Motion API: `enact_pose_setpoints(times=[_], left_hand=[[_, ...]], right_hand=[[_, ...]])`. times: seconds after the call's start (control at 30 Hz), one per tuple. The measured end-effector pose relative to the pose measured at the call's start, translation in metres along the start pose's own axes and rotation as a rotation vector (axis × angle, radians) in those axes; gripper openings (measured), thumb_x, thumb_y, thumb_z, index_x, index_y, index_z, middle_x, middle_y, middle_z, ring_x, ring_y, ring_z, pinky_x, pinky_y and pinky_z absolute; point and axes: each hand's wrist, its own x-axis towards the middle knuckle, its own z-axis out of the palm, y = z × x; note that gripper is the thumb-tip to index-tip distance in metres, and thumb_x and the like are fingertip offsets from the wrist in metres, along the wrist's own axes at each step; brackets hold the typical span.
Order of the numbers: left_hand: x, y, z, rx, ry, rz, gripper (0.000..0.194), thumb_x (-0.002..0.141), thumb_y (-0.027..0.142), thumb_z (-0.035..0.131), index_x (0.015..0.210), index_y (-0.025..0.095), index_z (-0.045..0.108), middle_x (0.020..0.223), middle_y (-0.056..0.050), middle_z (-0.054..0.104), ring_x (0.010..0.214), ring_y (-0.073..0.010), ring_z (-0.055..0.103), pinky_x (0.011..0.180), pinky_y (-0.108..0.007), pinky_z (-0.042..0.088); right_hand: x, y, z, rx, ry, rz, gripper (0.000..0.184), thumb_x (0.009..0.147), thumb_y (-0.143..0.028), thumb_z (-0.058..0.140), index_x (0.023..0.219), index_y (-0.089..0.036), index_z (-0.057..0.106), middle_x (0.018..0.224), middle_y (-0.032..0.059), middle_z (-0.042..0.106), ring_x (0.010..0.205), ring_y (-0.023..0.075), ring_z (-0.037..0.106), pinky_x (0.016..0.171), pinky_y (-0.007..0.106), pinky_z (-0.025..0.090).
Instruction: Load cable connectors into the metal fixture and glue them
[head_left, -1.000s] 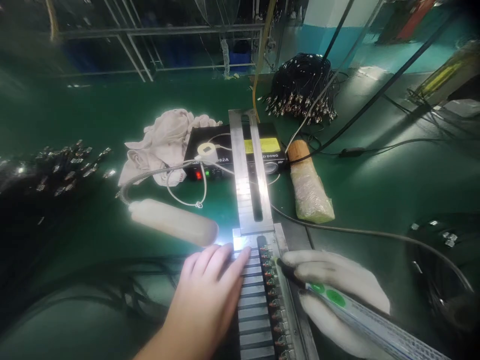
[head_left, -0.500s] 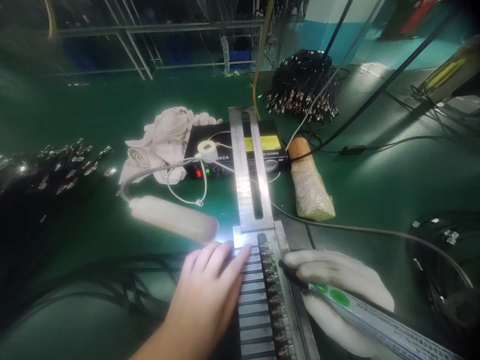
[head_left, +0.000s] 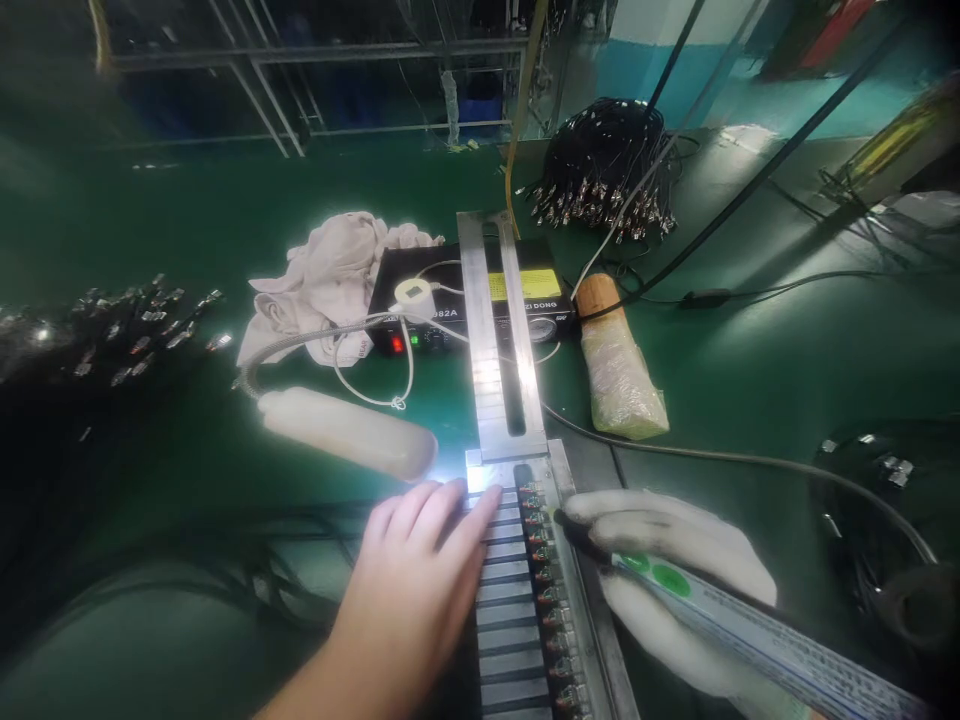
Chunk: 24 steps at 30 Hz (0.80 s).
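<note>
My left hand [head_left: 416,580] is bare and lies on the slotted metal fixture [head_left: 510,608], its fingers stretched out near the upper end of the slots. Down the fixture's right side runs a row of small wired connectors [head_left: 551,598]. My right hand [head_left: 686,545], in a white glove with dark-stained fingertips, grips a labelled dispensing syringe [head_left: 750,625] with green dots. Its dark nozzle points left at the upper connectors; whether it touches one I cannot tell. The lower part of the right hand is hidden behind the syringe.
Behind the fixture sits a black control box [head_left: 427,270] with lit indicators. A white lamp-like cylinder [head_left: 349,432] shines by my left fingers. White cloth [head_left: 319,275], a wrapped block [head_left: 626,375] and cable bundles [head_left: 607,165] lie around on the green surface. A hose [head_left: 720,458] crosses the right side.
My right hand and the syringe have shifted slightly up and to the left. The left hand stays in place on the fixture.
</note>
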Motion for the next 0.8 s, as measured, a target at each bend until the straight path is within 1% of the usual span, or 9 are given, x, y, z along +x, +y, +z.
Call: enact_pose_setpoints(times=[0.17,0.3,0.4,0.53,0.67,0.8], left_hand=[[0.000,-0.001,0.001,0.014,-0.002,-0.002,0.040,0.101,0.019,0.038,0.138,0.024,0.053,0.123,-0.009,0.062,0.110,-0.0276,0.054,0.088,-0.042,0.042],[0.000,-0.002,0.001,0.020,-0.006,-0.005,0.041,0.100,0.019,0.039,0.139,0.025,0.053,0.123,-0.009,0.063,0.111,-0.0279,0.055,0.088,-0.043,0.043],[0.001,-0.001,0.001,0.023,0.001,-0.002,0.041,0.100,0.019,0.038,0.138,0.024,0.053,0.122,-0.009,0.063,0.109,-0.0277,0.056,0.087,-0.043,0.044],[0.001,0.000,0.000,0.016,-0.022,-0.005,0.041,0.101,0.019,0.037,0.138,0.024,0.052,0.124,-0.010,0.062,0.111,-0.0288,0.054,0.088,-0.044,0.043],[0.001,0.000,-0.001,-0.002,-0.033,-0.010,0.041,0.101,0.019,0.039,0.139,0.024,0.051,0.125,-0.010,0.061,0.112,-0.0282,0.054,0.088,-0.043,0.042],[0.001,-0.001,-0.001,-0.007,-0.031,-0.007,0.041,0.101,0.018,0.039,0.140,0.024,0.051,0.125,-0.010,0.061,0.112,-0.0288,0.053,0.088,-0.043,0.041]], right_hand=[[0.002,0.001,0.002,0.012,0.027,-0.001,0.030,0.077,-0.007,0.068,0.105,-0.019,0.068,0.106,0.0115,0.076,0.093,0.0275,0.075,0.079,0.038,0.066],[-0.001,-0.002,-0.002,-0.005,0.028,0.019,0.029,0.078,-0.007,0.068,0.104,-0.019,0.068,0.108,0.0114,0.075,0.095,0.0274,0.075,0.080,0.038,0.066],[-0.003,-0.009,-0.008,-0.009,0.004,0.042,0.028,0.079,-0.008,0.069,0.104,-0.020,0.067,0.111,0.0108,0.074,0.096,0.0261,0.074,0.083,0.035,0.065],[-0.003,-0.015,-0.007,-0.021,-0.007,0.022,0.026,0.079,-0.007,0.067,0.102,-0.018,0.067,0.106,0.0095,0.076,0.093,0.0234,0.075,0.083,0.029,0.064],[-0.005,-0.010,-0.003,-0.015,-0.026,0.006,0.029,0.076,-0.006,0.067,0.102,-0.018,0.066,0.106,0.0110,0.076,0.094,0.0256,0.075,0.082,0.033,0.065],[-0.010,-0.005,-0.001,-0.010,-0.030,0.012,0.031,0.077,-0.006,0.067,0.105,-0.018,0.065,0.109,0.0120,0.075,0.096,0.0268,0.075,0.082,0.036,0.065]])
